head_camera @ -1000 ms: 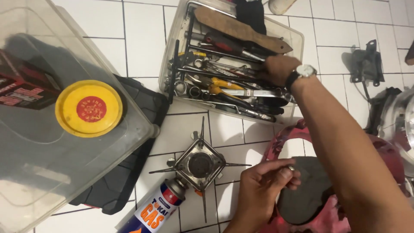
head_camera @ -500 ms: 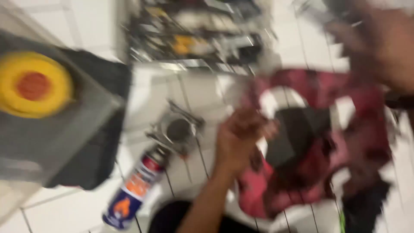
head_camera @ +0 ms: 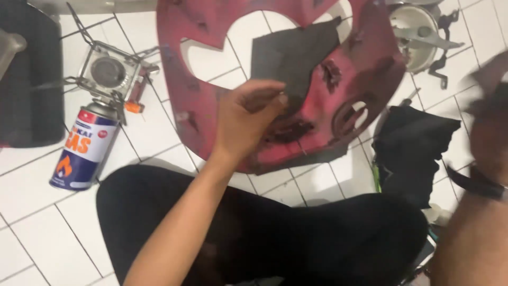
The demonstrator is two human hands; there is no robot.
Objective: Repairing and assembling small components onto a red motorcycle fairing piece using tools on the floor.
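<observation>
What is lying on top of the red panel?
A dark grey sheet lies on the red panel, and the left hand rests on both. White floor tiles show through the cutouts; the floor beneath the rest is covered.

The cut-out panel (head_camera: 211, 106) is dull red, scuffed with dark blotches, and a charcoal-black sheet (head_camera: 296, 53) overlaps it at 12 o'clock. At 9 o'clock the gas canister (head_camera: 84, 148) shows navy blue and white bands with a red top and orange markings. The camp stove (head_camera: 108, 71) is silver with an orange knob. At 3 o'clock lies a black cloth (head_camera: 413, 153). The floor tiles (head_camera: 32, 212) are white with grey grout.
</observation>
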